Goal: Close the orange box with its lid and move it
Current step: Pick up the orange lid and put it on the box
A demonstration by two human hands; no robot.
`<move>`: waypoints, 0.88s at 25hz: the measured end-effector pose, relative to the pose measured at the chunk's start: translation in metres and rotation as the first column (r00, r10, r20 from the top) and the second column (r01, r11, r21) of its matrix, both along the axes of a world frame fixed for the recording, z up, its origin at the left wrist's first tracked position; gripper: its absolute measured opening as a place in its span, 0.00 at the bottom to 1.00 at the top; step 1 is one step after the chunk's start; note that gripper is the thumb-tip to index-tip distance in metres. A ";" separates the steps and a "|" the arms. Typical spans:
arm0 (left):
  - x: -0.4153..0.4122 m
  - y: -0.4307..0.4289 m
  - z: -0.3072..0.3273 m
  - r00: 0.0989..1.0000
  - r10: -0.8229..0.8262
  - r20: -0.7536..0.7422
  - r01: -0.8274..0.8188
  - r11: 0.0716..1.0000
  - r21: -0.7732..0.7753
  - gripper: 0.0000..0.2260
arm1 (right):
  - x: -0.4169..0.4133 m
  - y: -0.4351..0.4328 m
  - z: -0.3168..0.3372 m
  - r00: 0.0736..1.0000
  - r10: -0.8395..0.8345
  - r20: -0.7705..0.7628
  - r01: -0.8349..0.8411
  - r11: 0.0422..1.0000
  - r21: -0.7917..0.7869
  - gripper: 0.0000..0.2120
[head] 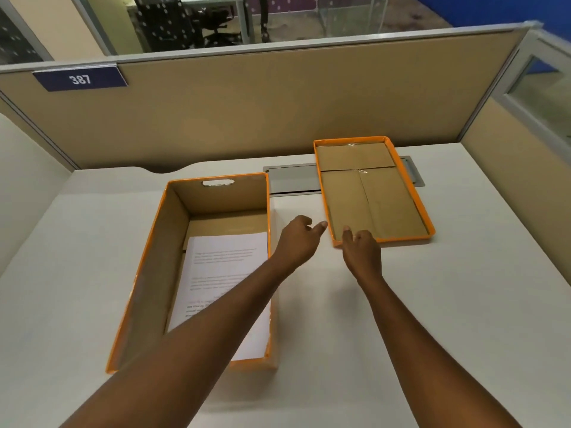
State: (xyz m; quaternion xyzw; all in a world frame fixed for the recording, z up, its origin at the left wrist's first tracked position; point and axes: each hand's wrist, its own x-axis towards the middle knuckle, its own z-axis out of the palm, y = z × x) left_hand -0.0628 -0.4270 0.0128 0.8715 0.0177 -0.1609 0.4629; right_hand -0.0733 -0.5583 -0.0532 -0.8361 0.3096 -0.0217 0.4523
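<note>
An open orange box (145,264) with a brown cardboard inside stands on the left of the white desk; printed white paper (222,273) lies in it. Its orange-rimmed lid (370,193) lies upside down to the right, brown inside facing up. My left hand (296,239) reaches across the box's right wall, fingers apart, just short of the lid's near left corner. My right hand (361,248) rests at the lid's near edge with fingertips over the rim; whether it grips the rim I cannot tell.
A grey cable hatch (293,177) is set into the white desk (463,304) behind the box, partly under the lid. Beige partition walls (278,112) close the desk at the back and both sides. A blue sign (80,79) reads 387.
</note>
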 end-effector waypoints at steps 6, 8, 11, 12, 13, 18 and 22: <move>0.051 -0.039 -0.044 0.954 0.160 -0.255 -0.157 0.987 0.035 0.21 | 0.039 -0.075 -0.016 0.997 -0.080 -0.012 0.077 0.980 -0.184 0.25; 0.058 -0.051 -0.053 0.945 0.179 -0.275 -0.170 0.984 0.058 0.20 | 0.050 -0.099 -0.020 0.992 -0.121 -0.022 0.111 0.958 -0.263 0.26; 0.070 -0.065 -0.068 0.942 0.184 -0.279 -0.166 0.982 0.088 0.19 | 0.064 -0.136 -0.027 0.979 -0.201 -0.042 0.176 0.925 -0.335 0.26; 0.071 -0.068 -0.072 0.946 0.182 -0.267 -0.159 0.982 0.105 0.17 | 0.067 -0.146 -0.030 0.975 -0.215 -0.047 0.187 0.922 -0.338 0.26; 0.073 -0.071 -0.075 0.950 0.175 -0.259 -0.149 0.982 0.117 0.14 | 0.070 -0.154 -0.033 0.974 -0.220 -0.057 0.189 0.923 -0.335 0.25; 0.078 -0.085 -0.087 0.946 0.164 -0.278 -0.153 0.986 0.063 0.15 | 0.075 -0.174 -0.051 0.965 -0.202 -0.167 0.148 0.945 -0.290 0.22; 0.082 -0.089 -0.093 0.928 0.209 -0.309 -0.226 0.974 -0.021 0.19 | 0.073 -0.173 -0.059 0.960 -0.220 -0.175 0.150 0.928 -0.342 0.16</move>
